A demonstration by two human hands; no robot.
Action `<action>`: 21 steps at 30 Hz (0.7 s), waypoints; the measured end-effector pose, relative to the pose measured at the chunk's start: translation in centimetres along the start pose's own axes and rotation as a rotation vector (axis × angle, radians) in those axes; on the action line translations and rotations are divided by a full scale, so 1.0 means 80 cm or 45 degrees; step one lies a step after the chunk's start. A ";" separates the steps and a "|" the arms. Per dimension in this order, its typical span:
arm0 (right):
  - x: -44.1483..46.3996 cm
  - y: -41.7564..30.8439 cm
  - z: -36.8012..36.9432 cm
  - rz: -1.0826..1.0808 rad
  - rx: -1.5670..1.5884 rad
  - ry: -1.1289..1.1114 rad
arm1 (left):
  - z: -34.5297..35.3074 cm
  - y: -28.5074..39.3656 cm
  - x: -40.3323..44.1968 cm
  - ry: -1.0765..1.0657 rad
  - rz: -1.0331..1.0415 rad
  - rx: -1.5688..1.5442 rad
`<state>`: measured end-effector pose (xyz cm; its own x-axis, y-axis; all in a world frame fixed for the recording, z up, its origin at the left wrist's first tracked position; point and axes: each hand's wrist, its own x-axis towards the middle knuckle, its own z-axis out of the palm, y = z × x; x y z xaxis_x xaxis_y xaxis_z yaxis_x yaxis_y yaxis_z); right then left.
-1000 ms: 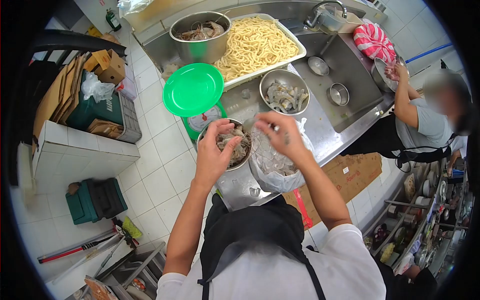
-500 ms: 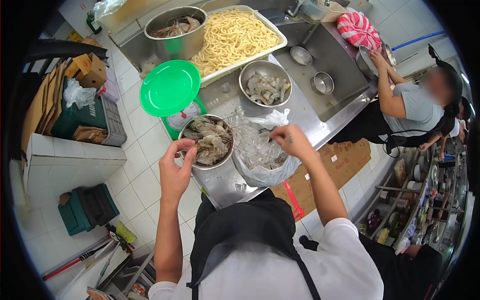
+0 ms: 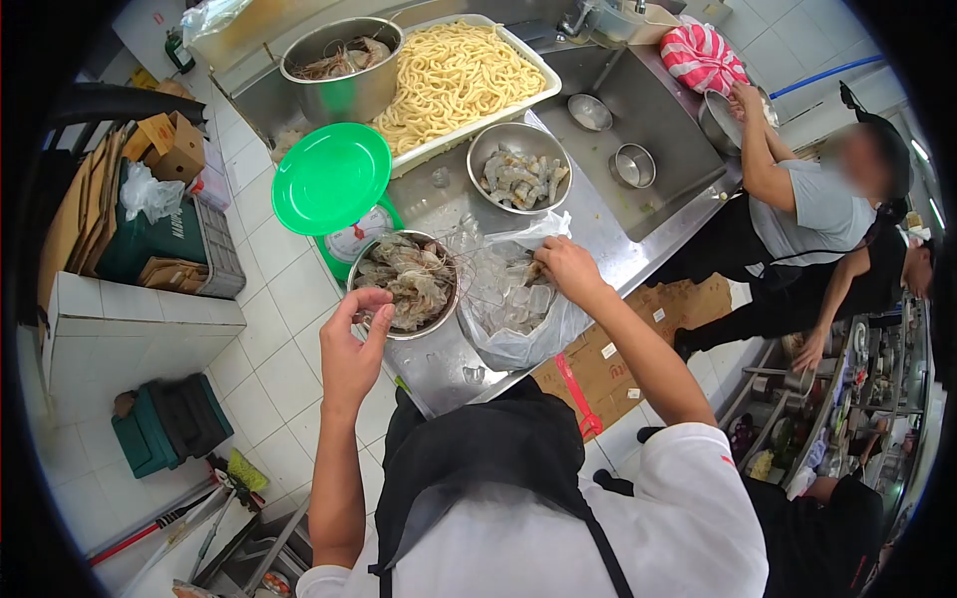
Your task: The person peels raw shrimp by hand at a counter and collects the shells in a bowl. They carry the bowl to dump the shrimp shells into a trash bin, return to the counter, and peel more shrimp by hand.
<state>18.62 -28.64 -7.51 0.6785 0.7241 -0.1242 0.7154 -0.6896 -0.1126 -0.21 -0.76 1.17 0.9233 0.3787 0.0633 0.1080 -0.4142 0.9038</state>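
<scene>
A metal bowl holds a heap of raw shrimp with long feelers. At its near left rim is my left hand, thumb and forefinger apart with no item visible between them. To the right, a clear plastic bag lies open with ice and some greyish pieces inside. My right hand is at the bag's far right side, fingers pressed together; what they pinch is hidden. Beyond the bag, another metal bowl contains peeled shrimp.
A green scale with a green plate stands behind the shrimp bowl. Farther back are a pot of shrimp and a white tray of thick noodles. A sink lies right. A co-worker stands beyond it.
My right hand has moved slightly back and left over the bag, showing more ice. My left thumb and forefinger have shifted slightly left at the bowl. Another person's arm now shows at right.
</scene>
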 end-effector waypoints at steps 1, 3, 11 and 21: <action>-0.003 0.004 -0.002 -0.002 -0.005 -0.001 | 0.001 -0.001 0.000 -0.003 0.001 -0.018; -0.009 0.009 -0.007 -0.130 0.142 0.044 | 0.002 -0.001 -0.001 -0.001 -0.001 -0.035; -0.020 -0.005 -0.046 -0.102 0.540 0.322 | 0.016 -0.001 0.003 -0.042 -0.003 -0.065; 0.037 -0.132 -0.091 -0.199 1.110 0.306 | 0.044 0.010 0.020 0.051 0.277 0.053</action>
<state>14.34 -19.12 0.50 0.6710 0.7257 0.1522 0.4888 -0.2785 -0.8268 2.67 -3.38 0.51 0.9114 0.3089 0.2719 -0.0761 -0.5229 0.8490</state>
